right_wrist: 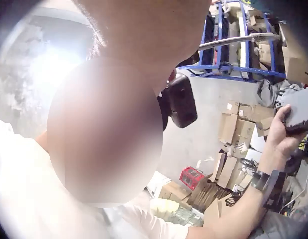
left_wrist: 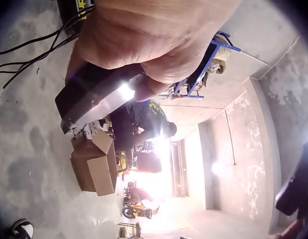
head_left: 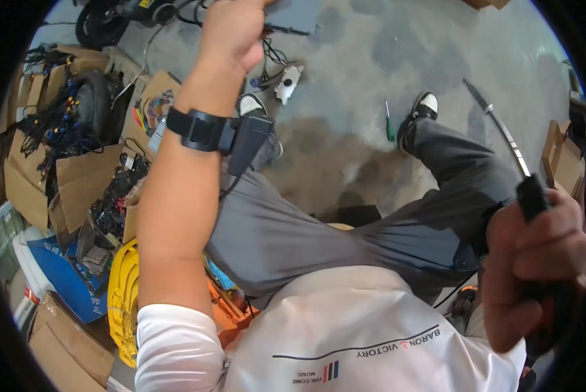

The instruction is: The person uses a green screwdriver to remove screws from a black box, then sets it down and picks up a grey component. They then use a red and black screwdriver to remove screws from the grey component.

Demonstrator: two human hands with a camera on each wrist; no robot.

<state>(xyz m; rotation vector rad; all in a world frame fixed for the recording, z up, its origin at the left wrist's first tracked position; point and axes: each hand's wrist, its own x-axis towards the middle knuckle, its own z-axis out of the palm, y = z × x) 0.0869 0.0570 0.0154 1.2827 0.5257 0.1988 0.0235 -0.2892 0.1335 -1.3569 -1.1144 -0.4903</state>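
My left hand (head_left: 235, 32) reaches out at the top of the head view and grips a flat grey device (head_left: 298, 14). In the left wrist view that hand (left_wrist: 159, 37) holds the dark, box-shaped device (left_wrist: 91, 94) by its edge; the right wrist view shows the thumb on its grey face (right_wrist: 299, 107). At the right of the head view my right hand (head_left: 540, 261), raised and blurred, has its fingers curled round the black handle (head_left: 533, 197) of a long, thin metal tool (head_left: 507, 138), which points up and left. Its shaft (right_wrist: 236, 42) also shows in the right wrist view.
A green-handled screwdriver (head_left: 389, 127) and a white bracket-like part (head_left: 288, 85) lie on the floor (head_left: 338, 85). Cartons (head_left: 83, 173) with tangled cables and a yellow plastic item (head_left: 123, 304) are at the left. Another carton (head_left: 563, 157) stands at the right.
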